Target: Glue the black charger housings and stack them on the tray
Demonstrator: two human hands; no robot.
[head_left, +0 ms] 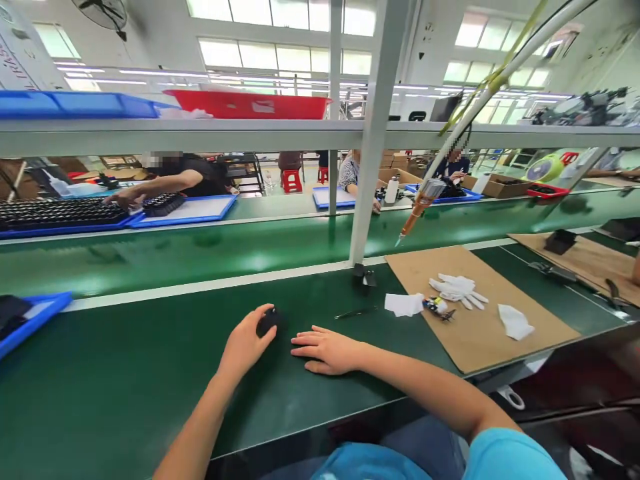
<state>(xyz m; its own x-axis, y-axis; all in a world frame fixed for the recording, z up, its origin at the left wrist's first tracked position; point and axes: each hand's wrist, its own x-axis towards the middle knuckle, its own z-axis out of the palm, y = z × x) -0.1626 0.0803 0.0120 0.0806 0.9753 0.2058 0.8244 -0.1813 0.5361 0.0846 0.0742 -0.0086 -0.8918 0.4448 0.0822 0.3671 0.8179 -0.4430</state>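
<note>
My left hand [246, 341] rests on the green bench mat [125, 373] with its fingers curled round a small black part [269, 321]. My right hand [326, 349] lies flat on the mat just to the right of it, fingers stretched toward the left hand and holding nothing. A thin dark tool [355, 312] lies on the mat a little beyond my right hand.
A cardboard sheet [475, 333] at right carries white gloves [457, 289], tissues and a small part. A hanging electric screwdriver [416, 210] dangles above it. A blue tray [30, 320] sits at far left. Beyond the green conveyor [225, 247], other people work at blue trays.
</note>
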